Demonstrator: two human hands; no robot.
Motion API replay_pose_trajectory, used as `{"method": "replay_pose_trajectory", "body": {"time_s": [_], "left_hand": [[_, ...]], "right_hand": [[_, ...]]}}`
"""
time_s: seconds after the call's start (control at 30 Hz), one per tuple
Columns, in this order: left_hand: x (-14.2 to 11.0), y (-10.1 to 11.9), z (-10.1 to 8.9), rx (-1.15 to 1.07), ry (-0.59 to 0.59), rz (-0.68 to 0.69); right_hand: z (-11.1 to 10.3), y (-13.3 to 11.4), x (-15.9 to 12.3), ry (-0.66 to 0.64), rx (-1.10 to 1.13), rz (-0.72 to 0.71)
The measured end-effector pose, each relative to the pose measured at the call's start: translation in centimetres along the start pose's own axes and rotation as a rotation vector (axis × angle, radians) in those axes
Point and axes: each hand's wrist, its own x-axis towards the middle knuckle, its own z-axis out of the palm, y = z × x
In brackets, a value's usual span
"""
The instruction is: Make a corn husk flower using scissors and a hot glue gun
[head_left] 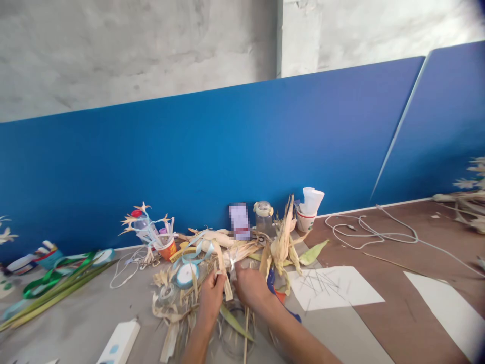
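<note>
My left hand is closed in a pinch on a strip of dried corn husk, which hangs down past the fingers. Close beside it, my right hand is curled over, its fingertips pointing away and hidden, so what they grip cannot be made out. A pale, shiny piece shows just above the right hand. Around both hands lies a pile of dried husks. Left of my left hand is a ribbon spool with light blue ribbon, and near it a roll of clear tape.
Husks stand upright at the right, beside blue-handled scissors. White paper holds several thin wires. Behind are a lidded jar, a phone and paper cups. A power strip lies front left; a white cable loops right.
</note>
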Motion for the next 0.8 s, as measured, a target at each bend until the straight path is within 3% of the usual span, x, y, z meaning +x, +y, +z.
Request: {"method": "replay_pose_trajectory", "body": {"time_s": [0.33,0.63,0.8], "left_hand": [[-0.4,0.9,0.0,0.190,-0.019,0.050],[-0.5,1.2,0.1,0.102,-0.017,0.004],[-0.5,1.4,-0.1,0.105,-0.005,0.014]], "right_hand": [[-0.4,-0.1,-0.2,-0.063,-0.003,0.011],[0.2,0.1,0.1,0.046,0.092,0.027],[-0.4,0.1,-0.2,0.059,0.098,0.033]]}}
